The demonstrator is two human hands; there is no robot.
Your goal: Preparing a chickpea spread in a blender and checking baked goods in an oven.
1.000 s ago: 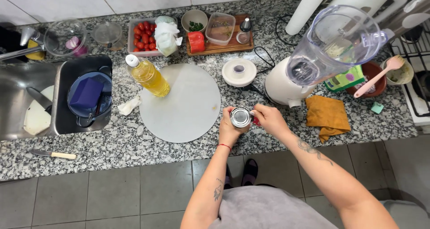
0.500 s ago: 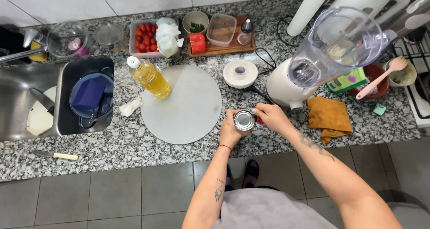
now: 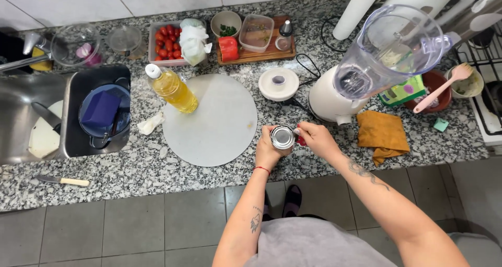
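While wrapped by the left hand (image 3: 267,152) at the counter's 6 o'clock edge, small round silver tin can (image 3: 283,137) getting opened; right hand (image 3: 317,140) pinching a red opener (image 3: 300,140) at 3 o'clock. Next: probably steady turning, firm hold.

We've got a speckled grey granite counter (image 3: 130,167), sink (image 3: 21,120) set in at its left end. Directly on it: round white cutting board (image 3: 209,120) mid-counter, oil bottle (image 3: 171,88) lying on the board's upper left edge, crumpled paper scrap (image 3: 150,124) just left of the board. White lid (image 3: 278,83), blender (image 3: 376,68) and orange cloth (image 3: 383,134) to the right. Wooden tray (image 3: 256,53) and tomato tub (image 3: 167,42) along the back wall. Small knife (image 3: 63,181) near the front edge, left.
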